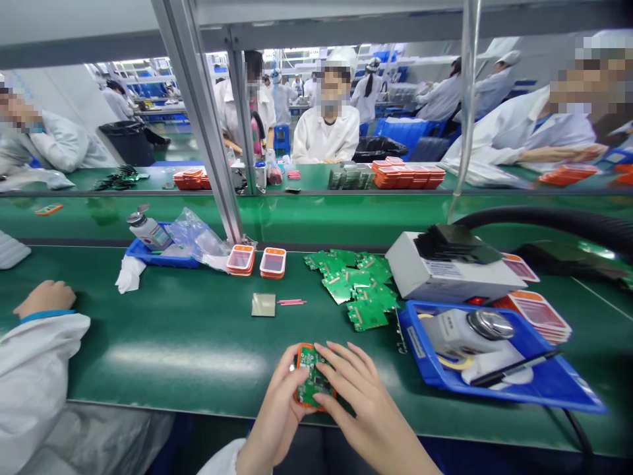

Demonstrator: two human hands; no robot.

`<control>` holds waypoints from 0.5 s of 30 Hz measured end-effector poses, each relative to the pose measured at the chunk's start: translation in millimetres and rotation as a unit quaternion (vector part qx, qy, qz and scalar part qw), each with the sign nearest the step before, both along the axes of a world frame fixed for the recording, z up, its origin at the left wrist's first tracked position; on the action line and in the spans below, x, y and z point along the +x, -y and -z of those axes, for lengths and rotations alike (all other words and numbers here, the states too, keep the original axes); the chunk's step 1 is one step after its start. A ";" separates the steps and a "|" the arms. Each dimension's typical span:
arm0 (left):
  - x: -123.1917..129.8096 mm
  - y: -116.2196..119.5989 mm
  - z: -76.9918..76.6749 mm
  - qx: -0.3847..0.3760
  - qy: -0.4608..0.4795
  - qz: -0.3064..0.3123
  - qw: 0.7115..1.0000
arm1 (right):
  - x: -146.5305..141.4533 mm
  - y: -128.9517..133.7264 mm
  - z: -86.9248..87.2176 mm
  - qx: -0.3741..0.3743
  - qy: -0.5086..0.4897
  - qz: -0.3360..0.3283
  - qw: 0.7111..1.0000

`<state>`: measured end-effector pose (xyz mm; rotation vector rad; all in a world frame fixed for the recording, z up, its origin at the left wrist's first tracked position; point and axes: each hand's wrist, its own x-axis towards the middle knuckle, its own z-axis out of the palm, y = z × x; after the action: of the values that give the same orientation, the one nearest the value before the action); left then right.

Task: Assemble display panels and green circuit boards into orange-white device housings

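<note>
Near the table's front edge, my left hand (281, 402) holds an orange-edged case with a green circuit board (312, 379) in it, the thumb on the board's left side. My right hand (359, 396) lies over the right side of the same board, its fingertips touching it and its fingers somewhat apart. Ahead of my hands lie a small square plate (264, 305) and thin pink strips (291, 302). Several loose green boards (363, 284) are heaped to the right of these. Two small stacks of orange-and-white frames (241, 259) stand farther back.
A blue tray (494, 392) with a bottle and black pen sits at right, before a white box (410, 274). Another blue tray (185, 261) is at back left. A metal post (202, 125) rises beyond. At left rests another person's hand (45, 300).
</note>
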<state>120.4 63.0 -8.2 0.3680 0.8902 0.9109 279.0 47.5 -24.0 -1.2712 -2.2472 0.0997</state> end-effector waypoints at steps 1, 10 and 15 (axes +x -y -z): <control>0.2 0.1 0.5 0.003 0.000 0.002 1.000 | -0.5 0.1 -0.3 0.006 -0.001 0.000 1.000; -1.5 0.8 2.9 0.019 -0.016 0.004 1.000 | -15.3 -0.4 6.4 0.079 0.049 0.028 0.995; -4.0 1.2 5.7 0.028 -0.003 0.015 0.999 | -15.6 0.9 6.0 0.105 0.017 0.045 0.993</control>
<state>116.3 61.8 -13.9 0.4319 0.8645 0.9082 263.3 46.6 -30.0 -1.2656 -2.1602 -0.1889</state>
